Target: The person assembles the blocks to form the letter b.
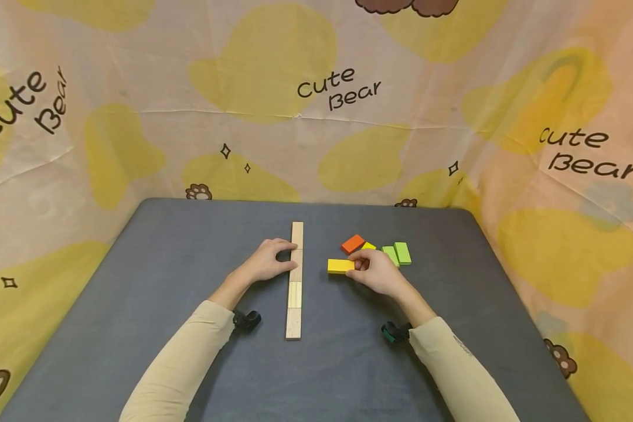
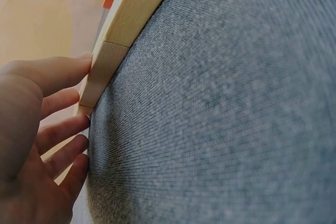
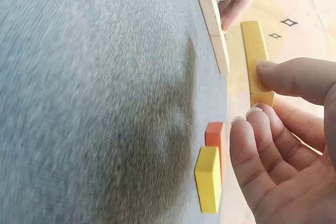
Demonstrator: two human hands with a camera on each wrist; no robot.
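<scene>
A straight row of plain wooden blocks [image 1: 294, 295], set end to end, runs away from me on the grey surface. My left hand [image 1: 268, 259] touches the row's left side near its far part, with thumb and fingers spread apart. In the left wrist view, the thumb [image 2: 58, 74] rests against a plain block [image 2: 105, 66]. To the right of the row, my right hand [image 1: 378, 272] pinches a yellow block [image 1: 340, 266] by its right end. The right wrist view shows this yellow block [image 3: 254, 56] held above the surface between thumb and fingers.
Beyond my right hand lie an orange block [image 1: 353, 244] and another yellow block [image 1: 368, 246], partly hidden in the head view. Two green blocks [image 1: 402, 253] lie to their right. Patterned cloth [image 1: 274, 70] surrounds the grey table [image 1: 190, 375] at the back and sides.
</scene>
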